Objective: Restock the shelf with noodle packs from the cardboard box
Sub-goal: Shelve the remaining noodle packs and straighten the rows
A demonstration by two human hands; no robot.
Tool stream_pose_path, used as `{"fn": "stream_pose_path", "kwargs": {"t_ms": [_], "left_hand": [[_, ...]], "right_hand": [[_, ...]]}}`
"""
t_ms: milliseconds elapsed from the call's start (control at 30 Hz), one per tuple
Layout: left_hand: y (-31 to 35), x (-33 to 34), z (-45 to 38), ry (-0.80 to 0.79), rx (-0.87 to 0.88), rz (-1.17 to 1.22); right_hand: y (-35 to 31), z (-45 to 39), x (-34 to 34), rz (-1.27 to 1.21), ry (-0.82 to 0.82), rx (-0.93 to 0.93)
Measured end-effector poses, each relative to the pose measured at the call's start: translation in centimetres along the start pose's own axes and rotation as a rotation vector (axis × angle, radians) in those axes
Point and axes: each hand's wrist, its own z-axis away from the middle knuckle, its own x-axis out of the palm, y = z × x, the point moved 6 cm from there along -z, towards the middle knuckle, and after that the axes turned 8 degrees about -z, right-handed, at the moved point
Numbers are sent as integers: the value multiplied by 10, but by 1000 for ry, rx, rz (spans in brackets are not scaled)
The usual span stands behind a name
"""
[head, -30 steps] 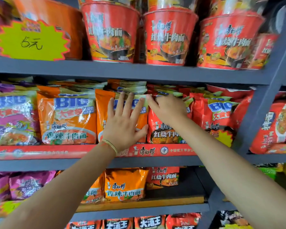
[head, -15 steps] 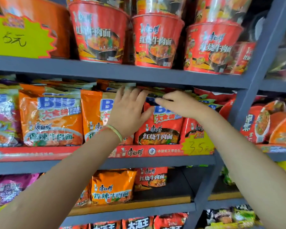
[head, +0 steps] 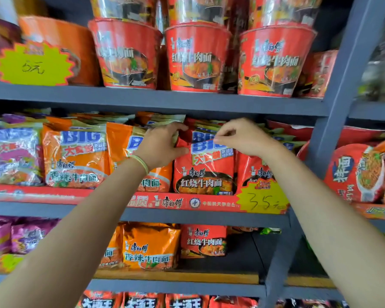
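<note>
A red noodle pack (head: pixel 203 172) stands upright at the front of the middle shelf (head: pixel 156 213). My left hand (head: pixel 162 145) grips its upper left edge, thumb on the front. My right hand (head: pixel 242 136) pinches its top right corner. Orange noodle packs (head: pixel 76 156) stand to the left of it, and more red packs (head: pixel 253 172) to the right. The cardboard box is out of view.
Red noodle bowls (head: pixel 198 56) line the upper shelf, with a yellow price tag (head: pixel 35 65) at left. Another yellow tag (head: pixel 262 201) hangs on the middle shelf rail. The lower shelf holds orange and red packs (head: pixel 151 247) with a bare gap (head: pixel 242 258) beside them. A grey upright (head: pixel 333 112) stands at right.
My left hand went from flat against the orange pack to curling around the red pack's left edge. My right hand has closed on the pack's top. The camera has moved closer.
</note>
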Motion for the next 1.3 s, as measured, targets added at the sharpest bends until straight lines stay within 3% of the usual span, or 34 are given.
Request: {"fn": "stream_pose_path", "kwargs": {"t_ms": [233,433,733,867,967,1067,1133,1200,1300], "left_hand": [[5,1,0,-15,17,-8],[7,1,2,87,0,58],[3,3,1,156,-58,96],[-1,4,-4,91,-170,202],[-6,5,-9,108,-277,359],[-1,8,-12,157,-253,190],[5,12,-9,235,-177,1],[9,15,-6,333,-73,-114],[10,18,-1,433,5,-264]], "right_hand": [[6,3,-8,-23,27,26],[5,2,-5,41,-3,33],[26,0,2,-327,250,240],[20,2,0,-154,319,136],[7,5,1,189,338,7],[-16,6,7,581,384,-130],[-24,-3,17,519,320,-147],[-22,-17,30,376,194,-42],[-13,-38,51,418,53,131]]}}
